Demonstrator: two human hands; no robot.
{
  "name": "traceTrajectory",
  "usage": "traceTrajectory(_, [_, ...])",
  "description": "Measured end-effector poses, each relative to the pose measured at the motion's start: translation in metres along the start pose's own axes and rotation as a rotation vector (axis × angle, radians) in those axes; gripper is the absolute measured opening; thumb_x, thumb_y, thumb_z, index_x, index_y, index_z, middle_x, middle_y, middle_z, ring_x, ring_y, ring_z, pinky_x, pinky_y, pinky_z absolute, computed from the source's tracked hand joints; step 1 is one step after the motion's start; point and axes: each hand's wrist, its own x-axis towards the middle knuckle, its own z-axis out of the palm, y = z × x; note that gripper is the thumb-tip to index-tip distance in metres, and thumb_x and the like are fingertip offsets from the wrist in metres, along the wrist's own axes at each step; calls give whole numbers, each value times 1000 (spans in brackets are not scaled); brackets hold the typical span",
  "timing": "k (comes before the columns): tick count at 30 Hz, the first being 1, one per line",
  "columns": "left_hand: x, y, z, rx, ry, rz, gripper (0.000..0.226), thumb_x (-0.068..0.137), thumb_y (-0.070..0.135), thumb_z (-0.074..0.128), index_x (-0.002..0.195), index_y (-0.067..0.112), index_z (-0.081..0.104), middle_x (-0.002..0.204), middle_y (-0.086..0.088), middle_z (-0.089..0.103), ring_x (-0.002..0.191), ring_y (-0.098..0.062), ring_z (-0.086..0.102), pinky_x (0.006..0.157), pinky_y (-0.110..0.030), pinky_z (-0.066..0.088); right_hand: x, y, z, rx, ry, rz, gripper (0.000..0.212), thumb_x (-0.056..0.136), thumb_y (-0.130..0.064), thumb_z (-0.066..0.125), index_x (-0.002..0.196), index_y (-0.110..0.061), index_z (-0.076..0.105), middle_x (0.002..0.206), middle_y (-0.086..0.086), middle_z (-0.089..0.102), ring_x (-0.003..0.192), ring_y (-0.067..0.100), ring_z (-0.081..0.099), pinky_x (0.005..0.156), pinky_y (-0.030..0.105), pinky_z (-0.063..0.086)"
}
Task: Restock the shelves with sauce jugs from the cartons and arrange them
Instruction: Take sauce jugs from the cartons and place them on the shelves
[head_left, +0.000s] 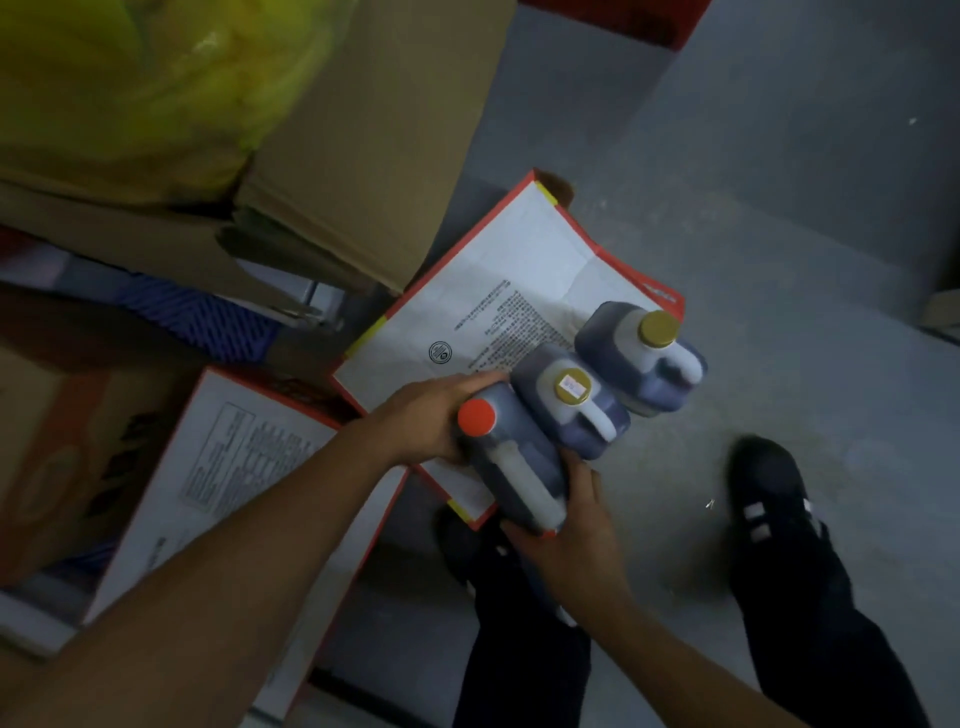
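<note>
A dark sauce jug with a red cap (506, 457) is held between both hands above a white, red-edged carton (498, 306). My left hand (431, 421) grips its far side near the cap. My right hand (571, 525) grips its near end by the handle. Two more dark jugs with gold caps stand upright on the carton, a nearer gold-capped jug (569, 402) and a farther gold-capped jug (644, 358), side by side just right of the held jug.
A second white, red-edged carton (223, 467) lies at lower left. A large brown cardboard box (363, 156) holding a yellow plastic bag (145, 88) stands at upper left. My black shoes (769, 483) stand on the grey floor (779, 208) to the right.
</note>
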Motion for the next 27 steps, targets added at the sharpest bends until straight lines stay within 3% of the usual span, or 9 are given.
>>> traceTrajectory(5, [-45, 4, -2, -84, 100, 20, 111, 66, 35, 91, 156, 34, 26, 160, 10, 37, 139, -15, 47, 112, -39, 44, -7, -19, -23, -16, -73, -153, 95, 66, -48, 83, 149, -33, 38, 149, -8, 47, 131, 12, 54, 103, 38, 52])
traceTrajectory(7, [-77, 11, -5, -187, 163, 9, 113, 67, 38, 92, 156, 37, 24, 157, 20, 37, 137, -2, 45, 111, -27, 42, -11, -38, -40, -87, -148, -251, 91, 66, -54, 81, 146, -35, 42, 142, -13, 50, 124, 8, 57, 101, 34, 53])
traceTrajectory(9, [-118, 28, -23, -294, 265, -34, 103, 65, 39, 94, 147, 44, 32, 139, 37, 46, 124, 13, 49, 100, -12, 43, -15, -73, -60, -120, -223, -349, 85, 66, -57, 80, 142, -39, 45, 135, -17, 52, 121, 5, 57, 100, 31, 51])
traceTrajectory(13, [-207, 72, -93, -294, 489, -105, 85, 64, 31, 94, 132, 36, 43, 128, 22, 52, 116, 7, 54, 88, -10, 45, -23, -182, -102, -125, -393, -575, 86, 68, -37, 92, 142, -36, 47, 135, -14, 56, 127, 4, 54, 105, 29, 46])
traceTrajectory(18, [-338, 166, -208, -239, 753, -90, 71, 65, 38, 92, 122, 35, 50, 124, 16, 51, 113, 15, 50, 85, -4, 41, -69, -352, -173, -86, -537, -785, 82, 77, -20, 91, 145, -30, 47, 141, -17, 53, 134, 8, 52, 103, 24, 49])
traceTrajectory(20, [-389, 215, -246, -208, 904, -112, 70, 65, 34, 96, 120, 32, 54, 118, 16, 55, 108, 22, 47, 82, -2, 39, -101, -414, -207, -34, -588, -852, 83, 81, -11, 87, 148, -31, 44, 144, -17, 50, 135, 9, 51, 97, 28, 55])
traceTrajectory(23, [-447, 290, -287, -283, 1142, -56, 70, 68, 44, 92, 127, 38, 56, 123, 15, 55, 114, 6, 55, 92, -17, 48, -150, -506, -256, 31, -591, -1020, 86, 89, -4, 78, 154, -37, 33, 153, -17, 39, 137, 12, 49, 96, 30, 55])
traceTrajectory(25, [-481, 341, -307, -365, 1342, -67, 71, 66, 53, 87, 128, 47, 55, 125, 16, 53, 118, -8, 59, 96, -41, 54, -191, -562, -290, 44, -564, -1167, 83, 94, -10, 73, 157, -40, 28, 158, -22, 34, 143, 9, 43, 107, 36, 49])
traceTrajectory(27, [-513, 392, -326, -387, 1543, -47, 71, 64, 52, 87, 127, 46, 56, 127, 12, 57, 119, -14, 60, 98, -49, 53, -229, -608, -316, 47, -539, -1350, 77, 97, -13, 70, 158, -34, 28, 161, -17, 33, 149, 11, 36, 118, 42, 40])
